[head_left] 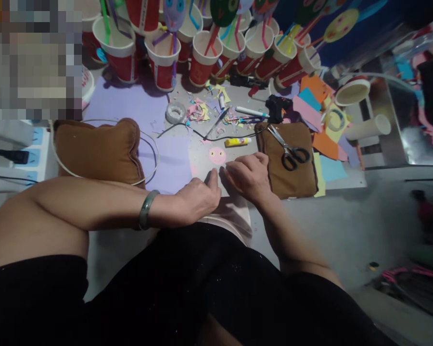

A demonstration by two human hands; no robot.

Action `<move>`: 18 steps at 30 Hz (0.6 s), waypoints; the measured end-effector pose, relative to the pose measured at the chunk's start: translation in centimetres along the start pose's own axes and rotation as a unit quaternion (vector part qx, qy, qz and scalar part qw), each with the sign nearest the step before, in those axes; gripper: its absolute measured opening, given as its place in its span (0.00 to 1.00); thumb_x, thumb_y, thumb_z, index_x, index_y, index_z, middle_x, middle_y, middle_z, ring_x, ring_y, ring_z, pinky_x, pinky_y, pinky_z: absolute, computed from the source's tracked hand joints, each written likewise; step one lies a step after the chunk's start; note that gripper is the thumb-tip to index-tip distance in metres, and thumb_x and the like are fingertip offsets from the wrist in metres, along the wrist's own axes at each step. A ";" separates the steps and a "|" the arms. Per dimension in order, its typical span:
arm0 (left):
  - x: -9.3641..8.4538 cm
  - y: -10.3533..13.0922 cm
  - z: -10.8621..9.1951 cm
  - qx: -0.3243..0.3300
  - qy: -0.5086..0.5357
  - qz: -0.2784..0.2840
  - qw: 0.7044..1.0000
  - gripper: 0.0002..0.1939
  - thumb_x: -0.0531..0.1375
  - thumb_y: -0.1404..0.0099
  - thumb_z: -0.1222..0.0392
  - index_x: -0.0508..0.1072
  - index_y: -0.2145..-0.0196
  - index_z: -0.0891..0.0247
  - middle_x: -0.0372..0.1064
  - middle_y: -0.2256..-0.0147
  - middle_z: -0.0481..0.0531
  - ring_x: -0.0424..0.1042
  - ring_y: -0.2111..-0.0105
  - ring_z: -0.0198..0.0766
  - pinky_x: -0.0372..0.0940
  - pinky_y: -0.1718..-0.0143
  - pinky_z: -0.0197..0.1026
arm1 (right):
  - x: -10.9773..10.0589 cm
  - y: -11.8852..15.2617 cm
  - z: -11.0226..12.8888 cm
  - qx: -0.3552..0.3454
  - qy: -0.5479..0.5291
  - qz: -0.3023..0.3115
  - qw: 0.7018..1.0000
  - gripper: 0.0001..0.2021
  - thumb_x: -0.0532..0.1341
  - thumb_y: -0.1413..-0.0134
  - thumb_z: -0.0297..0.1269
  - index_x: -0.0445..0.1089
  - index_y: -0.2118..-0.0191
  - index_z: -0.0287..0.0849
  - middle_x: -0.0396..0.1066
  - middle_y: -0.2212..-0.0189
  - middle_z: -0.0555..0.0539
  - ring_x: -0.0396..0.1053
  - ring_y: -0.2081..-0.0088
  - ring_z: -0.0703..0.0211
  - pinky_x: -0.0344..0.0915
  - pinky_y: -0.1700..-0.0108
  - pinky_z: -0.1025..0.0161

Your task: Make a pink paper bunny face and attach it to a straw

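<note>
A round pink paper face (217, 155) with small yellow-and-dark eyes lies flat on the table, just beyond my fingertips. My left hand (202, 197) is near its lower edge, index finger stretched out and the other fingers bent. To the right, my right hand (250, 175) rests low over the table with its fingers curled together. At its fingertips is a small dark spot, too small to name. A yellow glue stick (237, 142) lies above my right hand. Black-handled scissors (290, 151) lie on a brown cushion (292, 180) beside that hand.
Red-and-white paper cups (205, 62) holding straws and paper faces line the back. Paper scraps (198, 110), a tape roll (175, 113) and a marker (251, 112) lie mid-table. Purple paper (173, 161) and another brown cushion (97, 149) are left; coloured paper (324, 127) is right.
</note>
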State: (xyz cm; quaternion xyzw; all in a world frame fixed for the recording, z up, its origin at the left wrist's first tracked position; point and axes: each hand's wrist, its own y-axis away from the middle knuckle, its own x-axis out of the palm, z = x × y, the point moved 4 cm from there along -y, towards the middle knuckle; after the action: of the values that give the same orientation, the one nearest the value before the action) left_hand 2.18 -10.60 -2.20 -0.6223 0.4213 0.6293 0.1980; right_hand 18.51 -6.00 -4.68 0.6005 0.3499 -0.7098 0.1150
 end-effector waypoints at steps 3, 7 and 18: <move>0.0 -0.1 -0.1 0.021 -0.004 -0.004 1.000 0.27 0.43 0.29 0.73 0.73 0.42 0.76 0.60 0.36 0.83 0.79 0.64 0.46 0.66 0.66 0.45 | -0.3 0.1 -0.3 0.016 -0.033 -0.005 0.999 0.08 0.61 0.37 0.41 0.74 0.56 0.47 0.75 0.65 0.48 0.69 0.63 0.55 0.55 0.50 0.51; -0.1 -0.1 -0.3 0.047 -0.008 -0.021 0.999 0.25 0.45 0.29 0.72 0.72 0.42 0.75 0.63 0.37 0.82 0.79 0.66 0.44 0.66 0.67 0.44 | -0.2 0.3 -0.5 0.043 -0.055 0.012 0.997 0.09 0.61 0.37 0.41 0.74 0.55 0.47 0.76 0.64 0.47 0.71 0.62 0.54 0.56 0.50 0.49; 1.0 -0.6 0.2 0.039 -0.003 -0.019 0.999 0.21 0.49 0.24 0.59 0.71 0.43 0.75 0.56 0.34 0.87 0.79 0.65 0.48 0.68 0.69 0.46 | 0.4 -2.1 -4.9 0.117 0.053 0.006 0.992 0.13 0.59 0.37 0.39 0.73 0.49 0.48 0.71 0.60 0.42 0.65 0.56 0.45 0.56 0.49 0.43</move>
State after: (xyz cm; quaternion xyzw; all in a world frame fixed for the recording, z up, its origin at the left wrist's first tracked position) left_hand 2.38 -10.35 -3.39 -0.6198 0.4333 0.6105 0.2351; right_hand 20.94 -1.28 -4.51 0.6486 0.2669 -0.7121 0.0295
